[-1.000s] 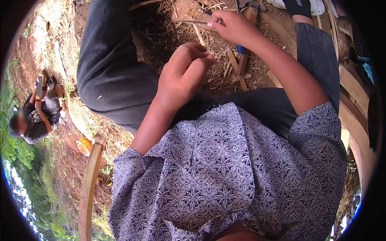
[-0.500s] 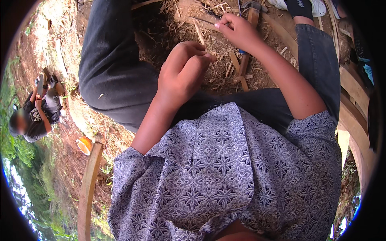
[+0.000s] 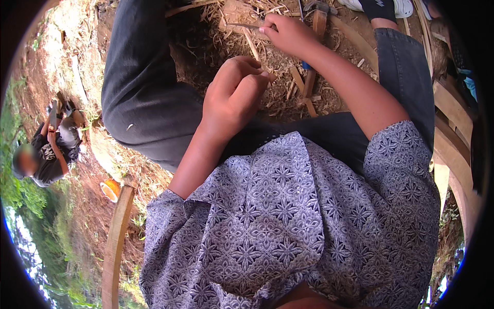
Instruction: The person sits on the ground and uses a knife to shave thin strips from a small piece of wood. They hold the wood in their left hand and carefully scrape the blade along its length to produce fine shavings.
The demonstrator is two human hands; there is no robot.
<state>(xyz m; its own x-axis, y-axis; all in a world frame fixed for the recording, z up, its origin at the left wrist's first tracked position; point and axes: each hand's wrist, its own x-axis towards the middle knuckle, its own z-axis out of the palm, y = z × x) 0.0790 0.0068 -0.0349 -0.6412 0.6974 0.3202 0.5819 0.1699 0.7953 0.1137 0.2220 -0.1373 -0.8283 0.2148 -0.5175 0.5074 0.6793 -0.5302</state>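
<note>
My left hand (image 3: 231,100) is closed in front of my lap, its thumb pressed against the curled fingers. From its fingertips pokes the tan end of a small piece of wood (image 3: 272,78); the fist hides the remainder. Farther out and to the right, my right hand (image 3: 289,35) grips a knife (image 3: 242,25). The thin dark blade points left over the wood shavings (image 3: 216,38), apart from my left hand. Its handle is mostly covered by my fingers.
A hammer (image 3: 319,23) with a wooden handle lies right of my right hand, by wooden offcuts (image 3: 298,80). Curved timbers (image 3: 453,139) stand at the far right, and a wooden post (image 3: 116,242) at the left. Another person (image 3: 51,141) sits far left.
My right hand has moved left and slightly away from me with the knife. My left hand has stayed nearly still.
</note>
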